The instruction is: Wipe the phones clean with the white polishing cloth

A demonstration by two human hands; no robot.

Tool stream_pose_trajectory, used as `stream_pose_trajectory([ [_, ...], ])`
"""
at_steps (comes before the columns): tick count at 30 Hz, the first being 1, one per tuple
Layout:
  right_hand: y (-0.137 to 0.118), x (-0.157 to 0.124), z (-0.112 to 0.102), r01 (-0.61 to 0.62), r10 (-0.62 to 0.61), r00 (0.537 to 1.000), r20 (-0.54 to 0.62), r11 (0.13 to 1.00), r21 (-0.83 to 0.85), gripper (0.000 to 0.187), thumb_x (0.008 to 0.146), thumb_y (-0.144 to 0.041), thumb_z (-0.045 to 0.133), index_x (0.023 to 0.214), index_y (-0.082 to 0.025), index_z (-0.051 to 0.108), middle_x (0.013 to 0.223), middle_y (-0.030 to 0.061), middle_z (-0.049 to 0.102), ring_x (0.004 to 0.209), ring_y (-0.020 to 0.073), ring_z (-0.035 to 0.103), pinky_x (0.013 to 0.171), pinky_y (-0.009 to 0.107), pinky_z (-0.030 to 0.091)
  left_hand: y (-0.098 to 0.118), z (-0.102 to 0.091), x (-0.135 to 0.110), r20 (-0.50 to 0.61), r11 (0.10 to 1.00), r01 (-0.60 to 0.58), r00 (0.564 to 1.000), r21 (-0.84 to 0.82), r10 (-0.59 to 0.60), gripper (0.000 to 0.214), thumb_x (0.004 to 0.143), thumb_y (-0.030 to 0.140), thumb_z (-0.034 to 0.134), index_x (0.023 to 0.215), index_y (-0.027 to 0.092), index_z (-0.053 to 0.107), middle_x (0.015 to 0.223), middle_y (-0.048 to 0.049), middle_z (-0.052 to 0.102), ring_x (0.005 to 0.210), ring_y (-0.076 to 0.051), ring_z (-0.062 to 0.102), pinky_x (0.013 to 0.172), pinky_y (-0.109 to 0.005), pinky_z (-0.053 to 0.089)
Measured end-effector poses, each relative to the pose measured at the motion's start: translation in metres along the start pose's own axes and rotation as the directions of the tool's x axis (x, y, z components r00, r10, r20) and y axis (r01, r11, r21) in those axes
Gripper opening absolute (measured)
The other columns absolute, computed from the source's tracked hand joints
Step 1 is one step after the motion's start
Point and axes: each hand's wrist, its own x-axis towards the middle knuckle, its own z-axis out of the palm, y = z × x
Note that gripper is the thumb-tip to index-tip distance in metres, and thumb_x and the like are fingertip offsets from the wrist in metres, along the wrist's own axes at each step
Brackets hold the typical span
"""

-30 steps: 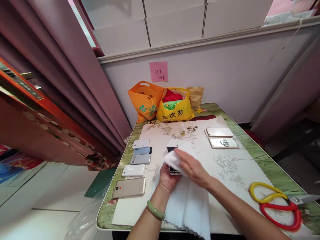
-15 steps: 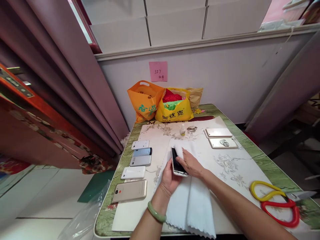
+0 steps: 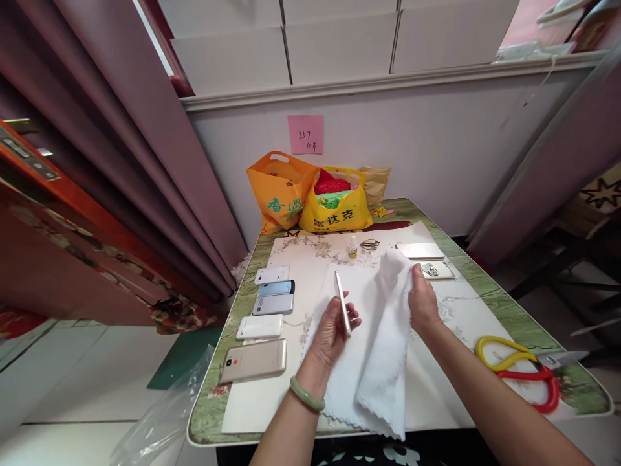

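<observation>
The left hand (image 3: 330,333) is partly curled, thumb on one side and fingers on the other, with a white-edged phone (image 3: 342,303) gripped between them. Half a second ago its dark screen faced up; now the phone is turned nearly edge-on. The right hand (image 3: 424,299), then against the screen, is off to the right, well apart from the phone, its fingers closed on a white cloth (image 3: 388,330). The cloth is now raised and hangs from that hand in folds, its scalloped edge low over the near side of the desk (image 3: 208,414). Left of the left hand, the column of five phones (image 3: 273,304) is unchanged; so are the scissors (image 3: 543,373) to the right of the right hand.

Straight beyond the left hand, a pink note (image 3: 305,145) on the wall reads "357" in handwriting, with small characters beneath. Below it, an orange bag (image 3: 279,188) bears green characters, partly lost in creases, and a yellow bag (image 3: 334,220) reads "雷达克" in black. The label on the small bottle (image 3: 353,246) beyond the hands is too small to read.
</observation>
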Motion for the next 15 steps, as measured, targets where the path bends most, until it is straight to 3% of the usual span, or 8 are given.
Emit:
stream_pose_trajectory([
  [3,-0.012,-0.03,-0.004,0.076,-0.066,0.987,0.147,0.995,-0.062,0.063,0.092,-0.066,0.036,0.105,-0.014,0.067,0.088,0.0082,0.071,0.081,0.024,0.065,0.068,0.031,0.052,-0.003,0.002,0.001,-0.019,0.992,-0.037,0.999,0.119,0.039,0.053,0.076,0.023,0.074,0.125,0.021,0.054,0.107,-0.0087,0.07,0.085,-0.019,0.067,0.074,-0.03,0.053],
  [5,-0.014,-0.054,-0.004,0.319,-0.26,0.882,0.392,0.943,-0.092,0.057,0.095,-0.058,0.035,0.112,-0.014,0.066,0.098,0.01,0.071,0.091,0.0255,0.066,0.078,0.035,0.053,-0.006,0.002,0.001,0.018,0.992,-0.052,0.999,0.112,0.051,0.05,0.079,0.024,0.071,0.126,0.02,0.056,0.107,-0.0082,0.071,0.085,-0.021,0.068,0.077,-0.032,0.052],
  [6,-0.013,-0.064,-0.003,0.469,-0.354,0.76,0.545,0.88,-0.083,0.052,0.097,-0.054,0.036,0.118,-0.015,0.064,0.109,0.0107,0.07,0.102,0.0265,0.064,0.089,0.038,0.051,-0.007,0.002,0.001,0.033,0.996,-0.041,0.999,0.085,0.038,0.046,0.081,0.029,0.068,0.125,0.018,0.057,0.104,-0.0085,0.071,0.086,-0.022,0.068,0.08,-0.033,0.052],
  [7,-0.011,-0.072,-0.003,0.613,-0.418,0.599,0.684,0.788,-0.055,0.049,0.098,-0.05,0.037,0.124,-0.017,0.062,0.119,0.0106,0.067,0.114,0.0272,0.059,0.099,0.042,0.046,-0.008,0.001,0.002,0.046,0.999,-0.019,0.999,0.045,0.016,0.044,0.084,0.035,0.065,0.123,0.016,0.059,0.103,-0.0091,0.072,0.089,-0.023,0.068,0.084,-0.034,0.051],
  [9,-0.003,-0.08,0.0,0.808,-0.416,0.285,0.863,0.589,0.017,0.048,0.098,-0.048,0.038,0.137,-0.022,0.052,0.137,0.0081,0.057,0.132,0.0261,0.046,0.114,0.048,0.03,-0.009,0.0,0.003,0.049,0.999,0.024,0.999,-0.045,-0.022,0.048,0.086,0.047,0.059,0.122,0.015,0.061,0.105,-0.0098,0.072,0.097,-0.025,0.067,0.093,-0.037,0.049],
  [10,0.002,-0.081,0.001,0.862,-0.383,0.186,0.905,0.506,0.037,0.052,0.098,-0.049,0.039,0.143,-0.024,0.044,0.143,0.007,0.05,0.136,0.0252,0.04,0.117,0.05,0.023,-0.009,0.0,0.003,0.04,0.996,0.033,0.999,-0.081,-0.029,0.052,0.086,0.053,0.056,0.123,0.016,0.061,0.105,-0.0099,0.072,0.1,-0.025,0.066,0.097,-0.038,0.047],
  [12,0.01,-0.076,0.005,0.915,-0.329,0.123,0.936,0.403,0.022,0.062,0.097,-0.053,0.04,0.151,-0.025,0.028,0.152,0.0058,0.038,0.141,0.0236,0.031,0.119,0.051,0.017,-0.008,0.001,0.004,0.009,0.992,0.023,1.0,-0.121,-0.022,0.057,0.086,0.059,0.053,0.123,0.017,0.06,0.106,-0.0102,0.072,0.102,-0.025,0.066,0.1,-0.039,0.046],
  [15,0.016,-0.065,0.013,0.933,-0.305,0.156,0.939,0.357,-0.04,0.068,0.096,-0.055,0.04,0.153,-0.025,0.017,0.156,0.004,0.028,0.144,0.0226,0.025,0.119,0.049,0.015,-0.008,0.002,0.006,-0.029,0.991,0.02,0.999,-0.131,-0.024,0.064,0.084,0.065,0.05,0.118,0.013,0.063,0.106,-0.0132,0.072,0.105,-0.027,0.065,0.098,-0.04,0.047],
])
